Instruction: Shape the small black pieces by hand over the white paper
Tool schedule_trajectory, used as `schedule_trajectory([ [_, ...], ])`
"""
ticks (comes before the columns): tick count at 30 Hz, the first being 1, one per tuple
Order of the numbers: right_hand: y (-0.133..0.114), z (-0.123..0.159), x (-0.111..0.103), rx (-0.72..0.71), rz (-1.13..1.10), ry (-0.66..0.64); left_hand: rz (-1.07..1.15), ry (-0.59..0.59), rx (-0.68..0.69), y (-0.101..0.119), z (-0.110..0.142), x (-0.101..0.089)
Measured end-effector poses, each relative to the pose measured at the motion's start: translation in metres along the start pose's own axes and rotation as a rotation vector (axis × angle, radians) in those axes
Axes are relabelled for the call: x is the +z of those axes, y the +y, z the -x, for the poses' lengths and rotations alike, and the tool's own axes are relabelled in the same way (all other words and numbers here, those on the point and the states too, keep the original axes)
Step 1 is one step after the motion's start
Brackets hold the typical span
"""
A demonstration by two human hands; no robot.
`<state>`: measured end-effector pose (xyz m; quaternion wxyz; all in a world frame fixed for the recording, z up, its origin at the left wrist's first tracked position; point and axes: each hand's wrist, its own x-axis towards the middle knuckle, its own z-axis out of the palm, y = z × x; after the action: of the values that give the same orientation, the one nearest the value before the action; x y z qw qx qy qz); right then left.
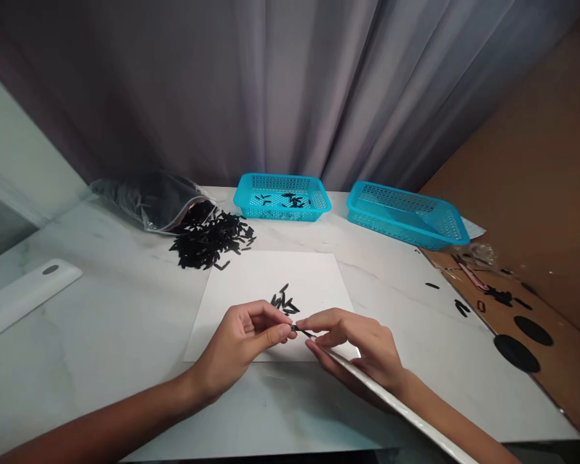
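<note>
My left hand (pixel 244 345) is closed in a pinch, thumb against forefinger, on a small black piece (pixel 293 327) over the white sheet. A long white rod (pixel 391 401) with a thin dark tip lies in the grip of my right hand (pixel 357 345). Its tip meets the black piece at my left fingertips; what kind of tool it is I cannot make out. Just beyond my hands, several slim black pieces (pixel 284 301) rest in a loose cluster on the white sheet (pixel 251 277).
Black pieces spill in a heap (pixel 210 238) from a clear zip bag (pixel 145 200). One blue basket (pixel 283 214) holds several pieces; another blue basket (pixel 406 225) stands right of it. Black ovals (pixel 517 353) and a pink cutter (pixel 471 274) lie at the right, a white bar (pixel 24 299) at the left.
</note>
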<state>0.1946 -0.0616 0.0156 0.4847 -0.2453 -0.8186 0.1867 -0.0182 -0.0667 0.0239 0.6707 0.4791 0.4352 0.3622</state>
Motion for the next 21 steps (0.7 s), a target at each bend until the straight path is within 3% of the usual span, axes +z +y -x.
schedule_trajectory([
  [15, -0.016, -0.006, -0.007, 0.262, -0.093, -0.003, -0.039, 0.031, 0.048, 0.003, 0.006, 0.0],
  [21, -0.018, -0.007, -0.008, 0.29, -0.135, 0.0, -0.056, 0.042, 0.074, 0.003, 0.006, 0.0],
])
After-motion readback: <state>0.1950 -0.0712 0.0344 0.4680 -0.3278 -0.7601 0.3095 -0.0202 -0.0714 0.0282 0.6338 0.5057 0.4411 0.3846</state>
